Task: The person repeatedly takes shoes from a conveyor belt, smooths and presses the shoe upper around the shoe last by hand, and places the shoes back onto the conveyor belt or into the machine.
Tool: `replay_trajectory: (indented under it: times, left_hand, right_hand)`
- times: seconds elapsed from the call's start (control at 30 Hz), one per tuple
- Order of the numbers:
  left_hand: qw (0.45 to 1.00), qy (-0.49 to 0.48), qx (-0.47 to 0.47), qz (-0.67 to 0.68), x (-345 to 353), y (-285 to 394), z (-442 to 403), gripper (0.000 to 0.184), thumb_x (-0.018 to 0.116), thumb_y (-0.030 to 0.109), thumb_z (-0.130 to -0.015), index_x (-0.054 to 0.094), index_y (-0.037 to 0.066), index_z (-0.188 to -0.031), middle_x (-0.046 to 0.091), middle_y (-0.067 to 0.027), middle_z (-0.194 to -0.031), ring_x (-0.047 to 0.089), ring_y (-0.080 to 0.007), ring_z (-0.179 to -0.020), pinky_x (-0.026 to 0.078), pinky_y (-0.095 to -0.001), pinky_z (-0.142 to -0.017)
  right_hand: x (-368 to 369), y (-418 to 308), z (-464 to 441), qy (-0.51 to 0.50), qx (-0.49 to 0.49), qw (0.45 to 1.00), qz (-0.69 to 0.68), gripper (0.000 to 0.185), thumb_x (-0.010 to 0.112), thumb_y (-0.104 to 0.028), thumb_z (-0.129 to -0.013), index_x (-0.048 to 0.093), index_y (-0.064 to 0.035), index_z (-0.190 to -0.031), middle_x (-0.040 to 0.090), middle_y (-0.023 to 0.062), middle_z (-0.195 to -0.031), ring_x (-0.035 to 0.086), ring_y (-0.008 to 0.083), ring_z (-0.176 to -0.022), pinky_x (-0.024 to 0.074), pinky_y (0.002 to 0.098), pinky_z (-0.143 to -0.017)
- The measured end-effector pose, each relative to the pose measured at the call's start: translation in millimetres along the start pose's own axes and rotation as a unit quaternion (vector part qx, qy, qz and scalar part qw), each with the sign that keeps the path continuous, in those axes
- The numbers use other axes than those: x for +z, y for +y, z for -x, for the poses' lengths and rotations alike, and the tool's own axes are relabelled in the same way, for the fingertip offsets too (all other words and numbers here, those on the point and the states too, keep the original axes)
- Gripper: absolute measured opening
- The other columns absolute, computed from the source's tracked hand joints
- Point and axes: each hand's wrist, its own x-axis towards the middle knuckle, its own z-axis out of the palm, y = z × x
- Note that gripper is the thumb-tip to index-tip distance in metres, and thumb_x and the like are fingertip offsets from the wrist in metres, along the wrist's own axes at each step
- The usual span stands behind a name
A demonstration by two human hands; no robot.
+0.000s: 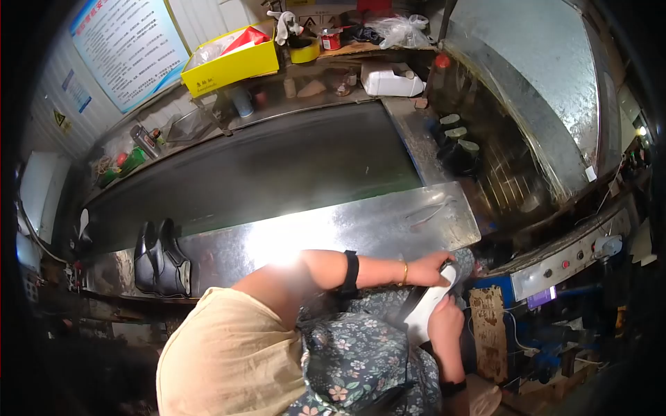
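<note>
In the head view, a white sole-shaped piece (423, 312) held over a floral apron (350, 350), its far end pinched by the fingers of the left hand (431, 270), its side clasped by the right hand's (446, 324) curled fingers, dark boots (164, 260) stood on a metal ledge (388, 223).

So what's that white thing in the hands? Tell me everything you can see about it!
The white thing is long and looks smooth, shaped like the bottom of a shoe. I can't tell what it's made of. A dark part shows along one side, but whether they're joined is unclear. It slants over the person's lap, by the flowery cloth. The left hand holds its upper end and the right hand grips its side, covering bits of it.
</note>
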Motion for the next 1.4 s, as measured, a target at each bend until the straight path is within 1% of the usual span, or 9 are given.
replay_trajectory:
  times: [0.23, 0.33, 0.37, 0.47, 0.6, 0.77, 0.83, 1.03, 1.4]
  left_hand:
    - [0.993, -0.1, 0.01, -0.066, -12.8, -1.2, -10.3, 0.078, 0.079, 0.024, -0.079, 0.041, 0.001, -0.143, 0.047, -0.0201, -0.137, 0.044, -0.0286, -0.13, 0.034, -0.0369, -0.11]
    - [0.934, -0.216, -0.086, 0.272, -30.6, 2.2, -9.3, 0.079, 0.073, 0.014, -0.084, 0.033, 0.003, -0.151, 0.04, -0.0137, -0.149, 0.04, -0.0248, -0.135, 0.033, -0.0368, -0.112]
    - [0.793, -0.188, -0.168, 0.555, -31.6, -5.6, -12.8, 0.065, 0.062, 0.018, -0.094, 0.034, 0.003, -0.151, 0.041, -0.0117, -0.151, 0.04, -0.0232, -0.136, 0.032, -0.0363, -0.113]
    - [0.965, 0.201, -0.062, 0.156, 22.2, -27.1, 12.6, 0.055, 0.037, 0.041, -0.105, 0.049, 0.002, -0.141, 0.054, -0.0179, -0.14, 0.049, -0.0304, -0.132, 0.035, -0.0359, -0.112]
    - [0.895, 0.025, -0.059, -0.442, -26.2, 65.4, 43.8, 0.048, 0.031, 0.037, -0.103, 0.061, 0.0, -0.104, 0.068, -0.0264, -0.1, 0.062, -0.049, -0.094, 0.05, -0.052, -0.086]
    - [0.976, -0.022, 0.121, -0.177, -43.3, 8.6, 76.9, 0.07, 0.043, 0.04, -0.102, 0.018, -0.002, -0.151, 0.06, -0.0351, -0.116, 0.061, -0.0491, -0.102, 0.048, -0.0477, -0.091]
    - [0.954, -0.022, -0.181, -0.237, -25.2, 60.9, 101.8, 0.067, 0.044, 0.039, -0.103, 0.021, -0.001, -0.151, 0.054, -0.0327, -0.129, 0.057, -0.0399, -0.12, 0.045, -0.0419, -0.099]
    - [0.979, 0.198, 0.048, -0.027, 5.7, 0.4, 92.5, 0.052, 0.043, 0.027, -0.104, 0.035, -0.004, -0.145, 0.056, -0.0254, -0.13, 0.054, -0.0336, -0.122, 0.041, -0.0383, -0.103]
    - [0.963, -0.038, -0.102, 0.246, -31.3, 36.0, 0.8, 0.055, 0.048, 0.049, -0.101, 0.048, 0.007, -0.136, 0.059, -0.006, -0.123, 0.056, -0.0153, -0.111, 0.045, -0.031, -0.097]
  right_hand:
    - [0.3, 2.7, 33.4, -0.044, 0.038, 0.969, -0.239, 0.055, 0.039, -0.026, -0.104, 0.028, 0.0047, -0.148, 0.049, 0.0341, -0.136, 0.054, 0.0455, -0.121, 0.0425, 0.0467, -0.103]
    - [45.8, 19.8, 32.9, -0.009, -0.001, 0.847, -0.531, 0.058, 0.038, -0.027, -0.106, 0.019, -0.0018, -0.154, 0.037, 0.0202, -0.149, 0.042, 0.0308, -0.133, 0.0333, 0.0382, -0.11]
    - [60.1, 26.6, 42.7, -0.002, -0.002, 0.785, -0.619, 0.059, 0.038, -0.027, -0.106, 0.016, -0.004, -0.156, 0.033, 0.0156, -0.154, 0.038, 0.0258, -0.137, 0.0303, 0.0354, -0.113]
    - [8.9, -21.8, 33.8, -0.014, 0.05, 0.67, -0.741, 0.059, 0.041, -0.028, -0.106, 0.018, -0.0083, -0.156, 0.041, 0.0146, -0.148, 0.047, 0.0253, -0.13, 0.0405, 0.0365, -0.106]
    - [38.1, -56.0, 16.1, 0.068, 0.09, 0.763, -0.637, 0.073, 0.045, -0.037, -0.104, 0.006, -0.0053, -0.156, 0.037, 0.0231, -0.148, 0.044, 0.0293, -0.131, 0.0375, 0.0373, -0.106]
    - [57.8, -47.8, 23.6, 0.105, 0.063, 0.748, -0.652, 0.076, 0.045, -0.038, -0.104, 0.004, 0.001, -0.155, 0.027, 0.0285, -0.154, 0.035, 0.0343, -0.138, 0.0308, 0.0382, -0.112]
    - [73.3, -46.0, 15.8, 0.146, 0.042, 0.788, -0.596, 0.074, 0.045, -0.035, -0.104, 0.005, 0.0023, -0.154, 0.021, 0.0301, -0.156, 0.026, 0.0376, -0.144, 0.0258, 0.0397, -0.115]
    - [69.2, -46.0, 18.0, 0.137, 0.022, 0.785, -0.603, 0.073, 0.044, -0.031, -0.104, 0.006, 0.0077, -0.152, 0.021, 0.032, -0.155, 0.025, 0.0384, -0.144, 0.0235, 0.0404, -0.116]
    - [23.8, -5.1, 15.5, -0.022, -0.018, 0.843, -0.537, 0.074, 0.034, -0.046, -0.105, 0.01, 0.006, -0.152, 0.029, 0.0301, -0.153, 0.026, 0.0351, -0.146, 0.0233, 0.0361, -0.117]
